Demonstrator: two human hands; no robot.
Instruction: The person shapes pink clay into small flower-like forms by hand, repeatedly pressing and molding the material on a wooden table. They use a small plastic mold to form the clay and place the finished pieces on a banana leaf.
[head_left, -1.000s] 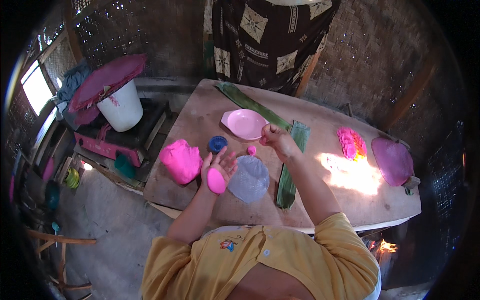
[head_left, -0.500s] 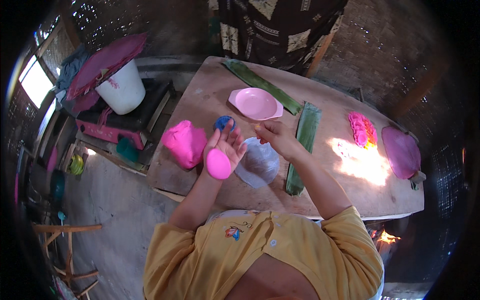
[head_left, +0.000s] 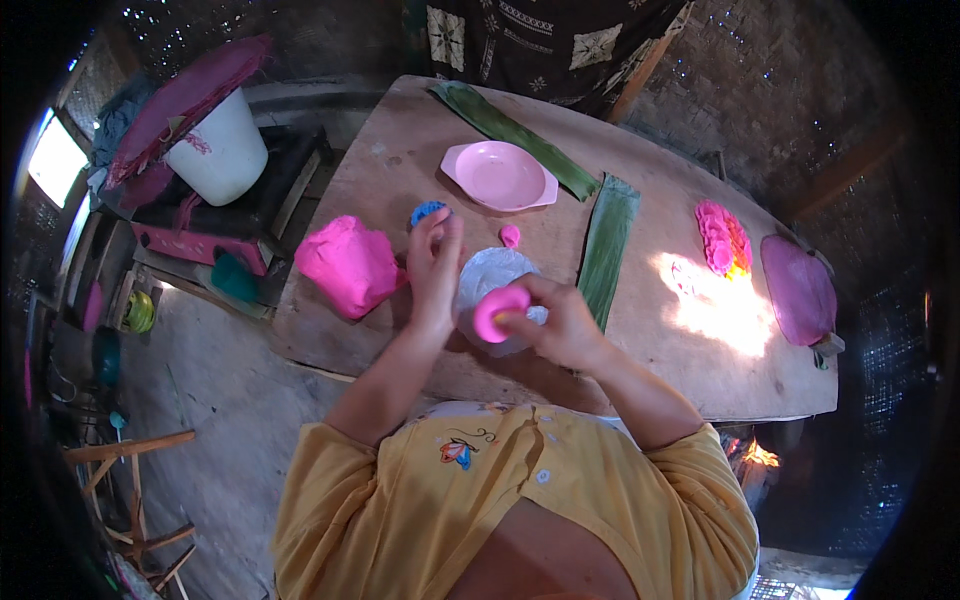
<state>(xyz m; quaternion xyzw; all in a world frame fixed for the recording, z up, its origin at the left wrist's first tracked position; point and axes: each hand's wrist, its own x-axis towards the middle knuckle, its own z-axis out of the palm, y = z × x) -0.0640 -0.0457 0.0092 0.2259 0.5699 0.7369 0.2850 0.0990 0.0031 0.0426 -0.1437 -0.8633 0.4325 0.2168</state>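
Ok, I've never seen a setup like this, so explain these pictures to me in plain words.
There is no robot here: these are a person's own two bare hands. The view comes from a wide camera worn on the head, looking down, so straight edges bend toward the rim.

The right hand holds a round pink piece above a clear plastic sheet. The left hand is by a blue round item; whether it touches it, I can't tell.

Also on the wooden table lie a big pink lump, a small pink piece, a pink dish, two green leaf strips and, farther right, a pink-and-orange pile.
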